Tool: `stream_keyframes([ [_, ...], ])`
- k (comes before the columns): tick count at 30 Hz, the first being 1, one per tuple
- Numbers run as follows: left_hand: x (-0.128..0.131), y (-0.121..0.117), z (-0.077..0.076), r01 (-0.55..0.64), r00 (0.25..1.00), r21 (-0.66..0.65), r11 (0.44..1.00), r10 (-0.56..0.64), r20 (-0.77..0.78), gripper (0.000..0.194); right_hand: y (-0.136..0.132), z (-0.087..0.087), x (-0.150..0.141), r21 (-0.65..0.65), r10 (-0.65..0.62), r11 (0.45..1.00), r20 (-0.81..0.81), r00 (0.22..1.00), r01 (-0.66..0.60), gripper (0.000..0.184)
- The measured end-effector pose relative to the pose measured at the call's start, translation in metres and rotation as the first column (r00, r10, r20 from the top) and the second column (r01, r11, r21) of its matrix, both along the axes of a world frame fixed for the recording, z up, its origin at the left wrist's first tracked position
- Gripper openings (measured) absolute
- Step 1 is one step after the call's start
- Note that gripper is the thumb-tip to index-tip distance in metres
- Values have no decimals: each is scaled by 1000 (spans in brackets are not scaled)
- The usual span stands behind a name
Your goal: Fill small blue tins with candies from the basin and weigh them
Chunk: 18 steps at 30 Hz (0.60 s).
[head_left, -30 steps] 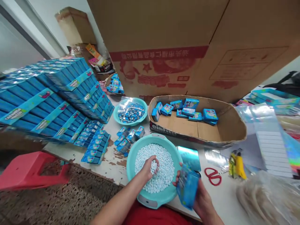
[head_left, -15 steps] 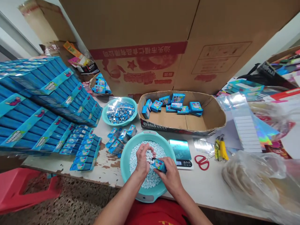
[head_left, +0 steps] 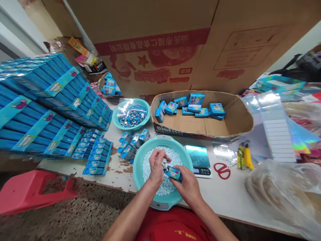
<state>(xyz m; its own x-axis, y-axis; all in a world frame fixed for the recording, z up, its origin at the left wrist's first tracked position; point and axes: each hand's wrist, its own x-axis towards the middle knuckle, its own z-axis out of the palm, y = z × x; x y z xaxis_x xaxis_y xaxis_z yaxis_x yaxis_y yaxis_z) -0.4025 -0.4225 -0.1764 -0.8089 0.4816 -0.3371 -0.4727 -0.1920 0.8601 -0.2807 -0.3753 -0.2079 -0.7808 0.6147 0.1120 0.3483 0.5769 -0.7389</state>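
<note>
Over a turquoise basin (head_left: pixel 138 169) of small white candies (head_left: pixel 166 189), my left hand (head_left: pixel 155 165) is cupped with its fingers curled round some of the candies. My right hand (head_left: pixel 188 184) grips a small blue candy box (head_left: pixel 173 173), tilted with its end towards the left hand. The candies between the left fingers touch or nearly touch that end of the box; the exact contact is hard to make out. Left of the basin stand several similar boxes (head_left: pixel 128 151) with clear sides.
Behind is a cardboard tray (head_left: pixel 198 125) with blue boxes, beside a turquoise bowl (head_left: pixel 117 122) of blue and silver pieces. Stacked blue display packs (head_left: pixel 50 117) fill the left. A scale (head_left: pixel 198 157), red scissors (head_left: pixel 222 171) and a plastic bag (head_left: pixel 273 194) lie to the right.
My left fingers have closed in further and fewer candies show in them. The hand sits closer over the box end. The whole view has shifted slightly.
</note>
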Motion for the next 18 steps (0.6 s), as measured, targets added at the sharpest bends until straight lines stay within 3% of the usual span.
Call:
stream_keyframes([
  [9, 1, -7, 10, -39, 998, -26, 999, 38, -39, 41, -3, 17, -7, -102, 27, 995, 47, 999, -22, 27],
  [18, 10, -7, 10, -16, 999, -39, 999, 14, -53, 25, -3, 17, -4, -145, 10, 989, 10, 1000, -9, 27],
])
